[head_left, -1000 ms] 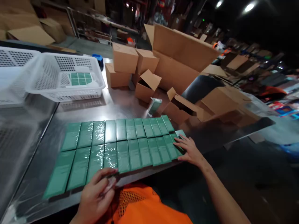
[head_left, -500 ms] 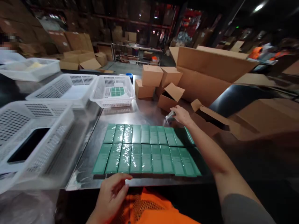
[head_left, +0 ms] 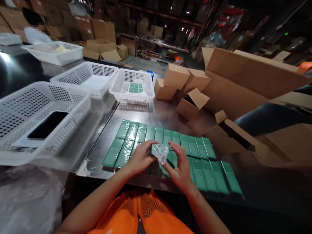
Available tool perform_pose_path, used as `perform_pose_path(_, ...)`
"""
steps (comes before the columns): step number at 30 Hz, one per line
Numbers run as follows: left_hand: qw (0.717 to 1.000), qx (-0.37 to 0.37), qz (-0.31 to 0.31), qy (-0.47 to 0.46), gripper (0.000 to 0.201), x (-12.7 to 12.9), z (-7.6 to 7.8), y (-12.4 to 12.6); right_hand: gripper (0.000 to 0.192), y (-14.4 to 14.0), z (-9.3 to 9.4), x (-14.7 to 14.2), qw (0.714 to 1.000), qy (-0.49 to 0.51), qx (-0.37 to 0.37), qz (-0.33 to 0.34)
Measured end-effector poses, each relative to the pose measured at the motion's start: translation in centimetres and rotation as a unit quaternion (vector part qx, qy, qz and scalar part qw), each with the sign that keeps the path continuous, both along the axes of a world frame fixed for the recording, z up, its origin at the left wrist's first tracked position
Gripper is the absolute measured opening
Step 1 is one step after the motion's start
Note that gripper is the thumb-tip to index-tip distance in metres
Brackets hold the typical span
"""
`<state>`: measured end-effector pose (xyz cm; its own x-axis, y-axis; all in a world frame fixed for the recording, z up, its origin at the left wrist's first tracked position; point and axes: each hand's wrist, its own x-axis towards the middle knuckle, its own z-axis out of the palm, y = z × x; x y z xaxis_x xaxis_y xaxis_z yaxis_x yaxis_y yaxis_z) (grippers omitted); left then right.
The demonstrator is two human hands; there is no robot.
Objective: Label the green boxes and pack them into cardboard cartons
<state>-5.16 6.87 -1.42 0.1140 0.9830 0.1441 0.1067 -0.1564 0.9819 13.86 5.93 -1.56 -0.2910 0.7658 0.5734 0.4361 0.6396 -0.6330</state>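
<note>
Over the front row of green boxes, a small crinkled clear plastic packet (head_left: 159,153) is up between both hands; what is inside it I cannot make out. My left hand (head_left: 141,158) pinches its left end. My right hand (head_left: 180,167) has thumb and fingers curved around its right side. Beneath them, two rows of flat green boxes (head_left: 112,152) in shiny film lie side by side on the metal table (head_left: 97,143). The hands hide the middle of the front row. One green box (head_left: 231,177) at the right end sits slightly askew.
White perforated baskets stand at left: one holds a black phone (head_left: 47,125), another basket (head_left: 131,97) a sheet with green squares. Small brown cartons (head_left: 176,76) are stacked behind the rows, beside a large open carton (head_left: 234,74). A person (head_left: 37,31) is at the far left.
My right hand has come back from beside the small open carton with the packet, toward me. My left hand has risen from the table edge to grip it. The view has turned left.
</note>
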Motion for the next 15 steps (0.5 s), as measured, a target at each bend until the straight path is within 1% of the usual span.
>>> perform_pose_path(1, 0.999, 0.013, -0.019, 0.028, 0.034, -0.2, -0.3, 0.0, 0.051, 0.3, 0.7, 0.4, 0.999, -0.03, 0.024, 0.02)
perform_pose_path(3, 0.996, 0.016, -0.05, 0.067, 0.028, -0.6, -1.0, 0.1, 0.042, 0.9, 1.9, 0.9, 0.993, -0.068, 0.058, 0.07)
perform_pose_path(6, 0.987, 0.007, -0.08, 0.136, 0.022, -1.0, -2.0, 0.4, 0.03, 1.6, 2.9, 0.9, 0.984, -0.072, 0.097, 0.129)
perform_pose_path(8, 0.979, 0.011, -0.086, 0.183, 0.019, -1.1, -2.6, 0.4, 0.021, 1.8, 2.9, 0.6, 0.98, -0.074, 0.121, 0.14)
perform_pose_path(10, 0.973, 0.018, -0.079, 0.215, 0.013, -1.2, -3.1, 0.3, 0.014, 1.9, 2.4, 0.4, 0.984, -0.05, 0.125, 0.115)
perform_pose_path(11, 0.971, 0.02, -0.075, 0.225, 0.01, -1.2, -3.2, 0.2, 0.019, 2.0, 2.0, 0.4, 0.99, -0.026, 0.109, 0.091)
perform_pose_path(13, 0.968, 0.024, -0.068, 0.242, 0.011, -1.2, -3.3, -0.1, 0.048, 2.1, 0.7, 0.4, 0.997, 0.022, 0.038, 0.064)
perform_pose_path(14, 0.968, 0.028, -0.063, 0.242, 0.02, -1.2, -3.3, -0.2, 0.063, 2.2, 0.0, 0.4, 0.997, 0.036, -0.009, 0.065)
perform_pose_path(15, 0.97, 0.032, -0.054, 0.234, 0.035, -1.1, -3.3, -0.3, 0.074, 2.2, -0.7, 0.3, 0.995, 0.043, -0.054, 0.07)
